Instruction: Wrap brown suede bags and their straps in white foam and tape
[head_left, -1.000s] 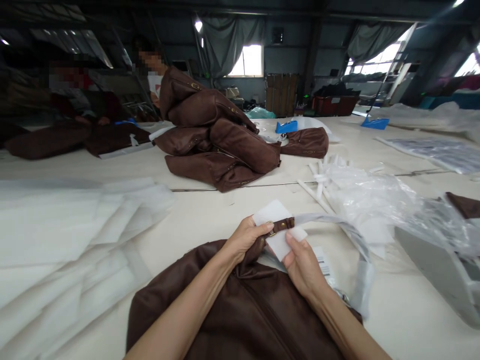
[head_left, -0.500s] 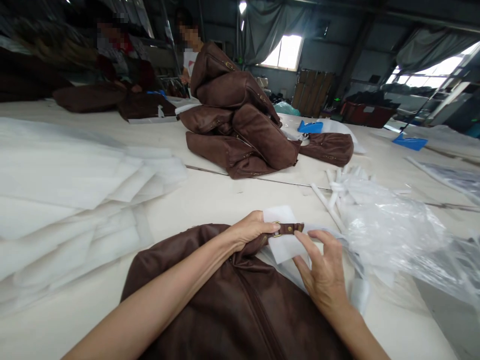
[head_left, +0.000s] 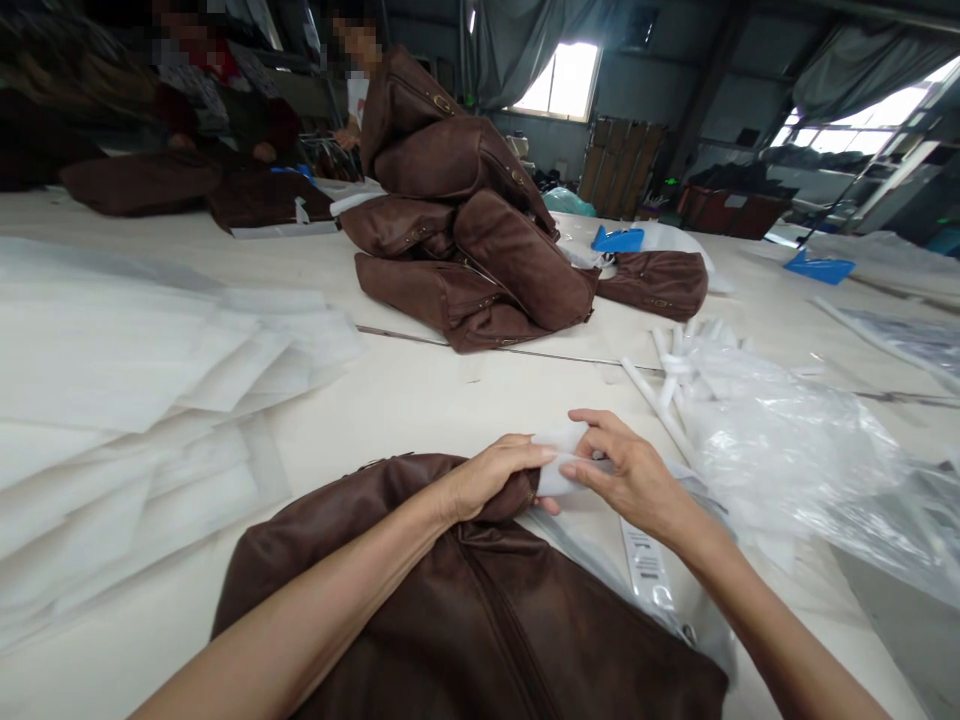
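A dark brown leather bag (head_left: pixel 390 610) with a zipper lies in front of me at the bottom of the head view. My left hand (head_left: pixel 499 475) is closed on the bag's strap end, its thumb pressing on a piece of white foam sheet (head_left: pixel 559 462). The foam is folded around the strap end and hides the buckle and ring. From the right, my right hand (head_left: pixel 619 465) pinches the same foam between thumb and fingers. A white printed tag (head_left: pixel 646 565) in clear plastic lies beside the bag, below my right hand.
White foam sheets (head_left: pixel 150 370) are spread at the left. Several brown bags (head_left: pixel 465 230) are piled across the table (head_left: pixel 420 390). Clear plastic bags (head_left: pixel 795 440) lie at the right, near blue pieces (head_left: pixel 819 265). Two people stand behind the table at the upper left.
The foam has been folded over the strap end, covering the metal ring and buckle. My right hand has moved left and closed on the foam. The printed tag has come into view.
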